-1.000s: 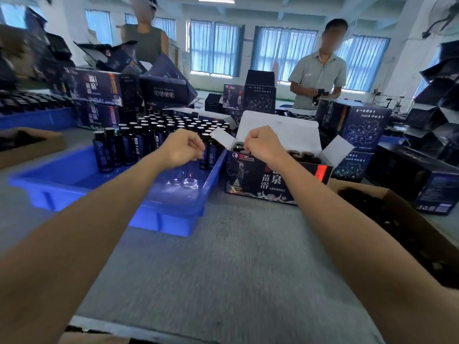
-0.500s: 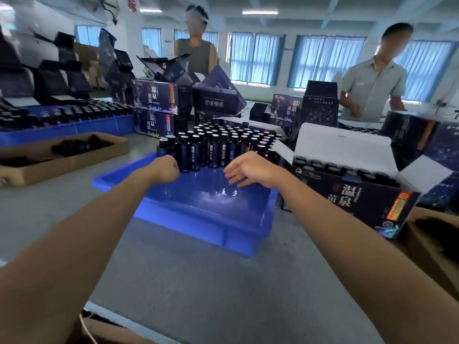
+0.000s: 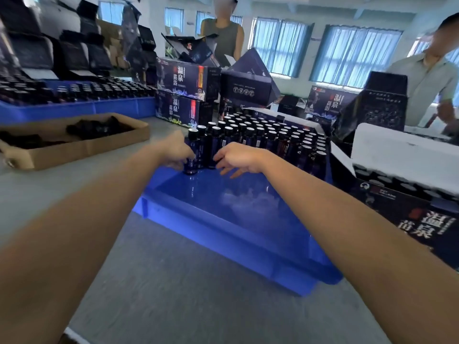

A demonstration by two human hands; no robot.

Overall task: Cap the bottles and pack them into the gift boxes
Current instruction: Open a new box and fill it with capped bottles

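L hand [image 3: 175,152] fingers clamp front bottle [image 3: 191,158], axis vertical. R hand [image 3: 239,157] fingers apart, empty; next bottle [image 3: 213,145] just beyond fingertips, to its left.

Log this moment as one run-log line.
left hand: grips front bottle in blue tray | right hand: open, near next bottle | gift box: open

**Colours and patterns on the packing table**

Rectangular plastic tray [image 3: 236,244]: saturated blue, with pale cloudy reflections on its floor. Small cylindrical bottles [image 3: 260,137]: near-black, blue labels, pale round tops; the nearest bottle [image 3: 192,140] shows white flecks on its label. Open cardboard gift box [image 3: 387,207]: dark navy, white characters, a red patch, white flap insides. Shallow cardboard carton [image 3: 82,150]: plain brown, black contents. Flat table top [image 3: 186,306]: uniform grey. Window curtains [image 3: 352,53]: blue, vertically pleated.
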